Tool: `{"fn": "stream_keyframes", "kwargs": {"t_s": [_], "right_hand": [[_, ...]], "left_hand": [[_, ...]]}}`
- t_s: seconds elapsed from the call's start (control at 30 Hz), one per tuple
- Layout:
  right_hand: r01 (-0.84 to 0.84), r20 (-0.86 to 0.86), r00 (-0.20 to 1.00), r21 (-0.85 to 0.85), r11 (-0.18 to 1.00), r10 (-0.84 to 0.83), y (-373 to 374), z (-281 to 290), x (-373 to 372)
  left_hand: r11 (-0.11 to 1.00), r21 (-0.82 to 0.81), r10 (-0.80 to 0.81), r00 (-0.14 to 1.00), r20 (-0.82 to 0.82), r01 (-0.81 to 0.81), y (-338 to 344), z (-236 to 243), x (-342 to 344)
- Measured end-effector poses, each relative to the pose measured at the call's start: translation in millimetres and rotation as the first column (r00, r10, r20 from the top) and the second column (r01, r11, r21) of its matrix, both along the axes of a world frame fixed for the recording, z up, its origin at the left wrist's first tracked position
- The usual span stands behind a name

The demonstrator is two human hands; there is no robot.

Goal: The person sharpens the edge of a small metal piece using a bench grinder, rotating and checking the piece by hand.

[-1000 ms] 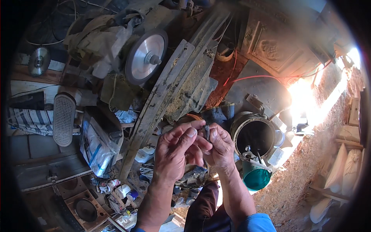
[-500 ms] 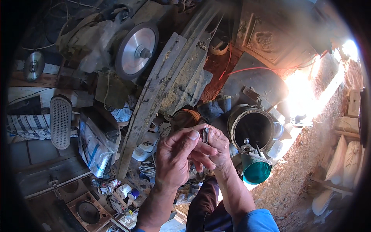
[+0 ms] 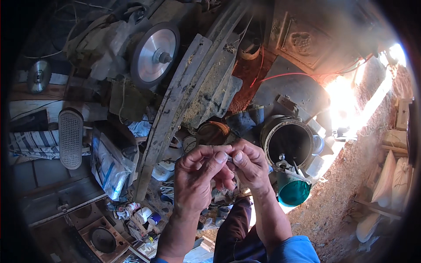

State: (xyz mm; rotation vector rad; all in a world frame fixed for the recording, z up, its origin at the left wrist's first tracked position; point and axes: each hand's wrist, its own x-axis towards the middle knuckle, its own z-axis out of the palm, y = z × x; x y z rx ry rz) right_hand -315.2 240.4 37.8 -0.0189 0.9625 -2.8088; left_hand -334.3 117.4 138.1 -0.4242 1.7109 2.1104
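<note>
Near the lower middle of the head view, my left hand [image 3: 197, 179] and my right hand [image 3: 252, 171] meet with curled fingers, both pinching a small greyish piece [image 3: 229, 157]. It is mostly hidden under my thumbs and fingertips, so its shape is unclear. Behind my fingers lie a round tin with orange on it [image 3: 212, 133] and cluttered odds and ends. To the right of my right hand stands a large dark-mouthed metal drum [image 3: 289, 140], with a teal bucket [image 3: 294, 193] just below it.
A grinding wheel [image 3: 149, 59] and long dusty boards [image 3: 180, 92] occupy the upper middle. Left are a perforated oblong panel [image 3: 70, 138] and a plastic-covered box [image 3: 107, 162]. A red cable [image 3: 289, 75] crosses the upper right. Sacks [image 3: 386, 184] lie at the right, beside sawdust-covered floor [image 3: 329, 210].
The small piece stood upright between my fingertips; now it is tilted and mostly covered, with my right thumb and fingers shifted over it. The scene has shifted slightly in view.
</note>
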Motion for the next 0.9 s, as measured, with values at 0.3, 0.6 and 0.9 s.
{"fn": "stream_keyframes", "kwargs": {"t_s": [0.3,0.6,0.9], "right_hand": [[0.173,-0.107,0.983,0.224,0.959,-0.152,-10.5,6.8,3.6],[0.263,-0.080,0.964,0.367,0.892,-0.252,-39.4,30.4,-43.0],[0.406,-0.285,0.904,0.333,0.851,-0.319,-76.2,26.5,-120.3]], "left_hand": [[0.938,0.347,0.030,0.999,-0.035,-0.016,-13.5,-21.8,6.5],[0.985,0.007,0.161,0.908,-0.386,-0.172,-30.4,-24.2,-26.0],[0.885,-0.020,0.420,0.815,-0.400,-0.465,-31.2,-34.3,-76.0]]}}
